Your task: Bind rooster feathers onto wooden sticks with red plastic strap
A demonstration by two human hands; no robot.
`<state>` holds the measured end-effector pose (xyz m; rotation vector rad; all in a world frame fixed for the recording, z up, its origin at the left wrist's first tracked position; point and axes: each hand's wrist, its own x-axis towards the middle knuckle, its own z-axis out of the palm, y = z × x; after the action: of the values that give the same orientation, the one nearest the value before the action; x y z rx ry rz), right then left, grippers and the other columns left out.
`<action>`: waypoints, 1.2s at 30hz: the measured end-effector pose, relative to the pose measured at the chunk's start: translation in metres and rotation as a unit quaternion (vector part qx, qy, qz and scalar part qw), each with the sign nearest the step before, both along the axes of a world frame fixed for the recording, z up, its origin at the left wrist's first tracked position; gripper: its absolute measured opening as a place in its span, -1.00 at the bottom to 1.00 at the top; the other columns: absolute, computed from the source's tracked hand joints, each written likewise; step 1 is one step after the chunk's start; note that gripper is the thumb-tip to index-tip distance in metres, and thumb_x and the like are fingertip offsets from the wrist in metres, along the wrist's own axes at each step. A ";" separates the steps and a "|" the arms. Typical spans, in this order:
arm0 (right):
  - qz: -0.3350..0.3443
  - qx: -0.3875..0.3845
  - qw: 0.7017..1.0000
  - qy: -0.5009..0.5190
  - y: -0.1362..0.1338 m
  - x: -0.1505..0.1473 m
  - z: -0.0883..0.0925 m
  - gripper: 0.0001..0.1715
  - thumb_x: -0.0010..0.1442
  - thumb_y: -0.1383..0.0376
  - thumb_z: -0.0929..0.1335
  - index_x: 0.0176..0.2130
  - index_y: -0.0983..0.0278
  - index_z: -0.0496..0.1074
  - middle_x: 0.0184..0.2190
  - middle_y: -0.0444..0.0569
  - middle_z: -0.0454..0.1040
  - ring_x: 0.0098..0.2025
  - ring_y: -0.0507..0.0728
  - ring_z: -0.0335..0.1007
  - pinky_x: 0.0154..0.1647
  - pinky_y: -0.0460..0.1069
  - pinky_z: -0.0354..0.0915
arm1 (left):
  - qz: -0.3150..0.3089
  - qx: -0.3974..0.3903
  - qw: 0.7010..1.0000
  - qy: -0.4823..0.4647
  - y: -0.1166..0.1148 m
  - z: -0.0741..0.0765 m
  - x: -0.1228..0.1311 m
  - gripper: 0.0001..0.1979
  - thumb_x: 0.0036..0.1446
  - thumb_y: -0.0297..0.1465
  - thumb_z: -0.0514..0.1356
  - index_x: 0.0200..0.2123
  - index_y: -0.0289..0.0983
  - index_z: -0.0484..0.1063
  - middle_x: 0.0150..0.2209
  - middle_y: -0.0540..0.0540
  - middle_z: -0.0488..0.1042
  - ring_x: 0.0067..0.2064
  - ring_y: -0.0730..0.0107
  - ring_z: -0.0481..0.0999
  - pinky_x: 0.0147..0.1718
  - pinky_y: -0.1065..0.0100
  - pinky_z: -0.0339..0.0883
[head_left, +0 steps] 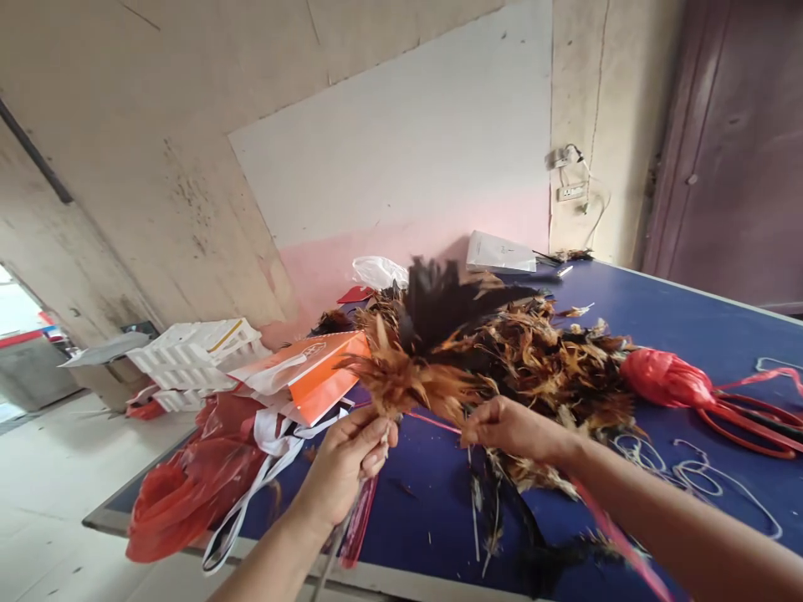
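Note:
My left hand (359,456) is closed around the base of a bundle of brown and black feathers (407,380), which fans upward above the fist. To its right, my right hand (502,428) pinches a thin pink ribbon (432,420) that stretches between the two hands. The ribbon also runs from beneath my right forearm toward the lower right. Pink strips (360,522) hang below my left hand. Behind my right hand lies a large heap of brown feathers (558,359) on the blue table (633,303). Loose black feathers (514,518) lie below my right wrist.
A red ribbon bundle (666,378), scissors with red handles (749,428) and tangled white string (696,477) are at the right. An orange and white bag (329,380) and a red plastic bag (194,485) occupy the left. A clear packet (500,252) lies near the wall.

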<state>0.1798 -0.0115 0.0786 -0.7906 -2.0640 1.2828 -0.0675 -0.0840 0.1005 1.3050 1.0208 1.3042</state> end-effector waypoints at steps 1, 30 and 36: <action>-0.012 0.074 0.997 -0.025 -0.009 -0.001 -0.004 -0.75 0.10 0.25 0.35 -0.42 0.38 0.55 -0.55 -0.11 0.49 -0.52 -0.03 0.31 -0.46 -0.18 0.23 | 0.008 -0.019 0.999 -0.048 0.003 -0.003 0.003 -0.85 0.04 -0.34 0.22 -0.48 -0.32 0.41 -0.53 0.03 0.34 -0.65 0.72 0.04 -0.71 0.60 -0.13; -0.126 0.135 0.983 0.007 -0.095 -0.015 0.002 -0.64 0.25 0.27 0.14 -0.44 0.34 0.37 -0.66 -0.22 0.12 -0.61 -0.08 -0.07 -0.59 -0.17 -0.03 | 0.081 -0.134 0.975 -0.159 0.036 -0.066 0.071 -0.68 -0.17 -0.24 0.35 -0.40 -0.39 0.52 -0.60 0.05 0.29 -0.69 0.78 0.04 -0.75 0.59 -0.19; -0.172 0.131 0.972 -0.087 -0.082 0.018 -0.009 -0.60 0.26 0.19 0.14 -0.34 0.31 0.45 -0.59 -0.11 0.34 -0.55 -0.03 0.13 -0.49 -0.13 0.07 | 0.045 -0.161 0.955 -0.247 0.058 -0.063 0.064 -0.77 -0.14 -0.40 0.35 -0.41 -0.45 0.49 -0.57 0.01 0.33 -0.68 0.80 0.09 -0.78 0.68 -0.12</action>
<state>0.1975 -0.0933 0.0697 -1.1097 -2.0580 0.7583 -0.0034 -0.0260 0.0371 0.6449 0.8918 1.3725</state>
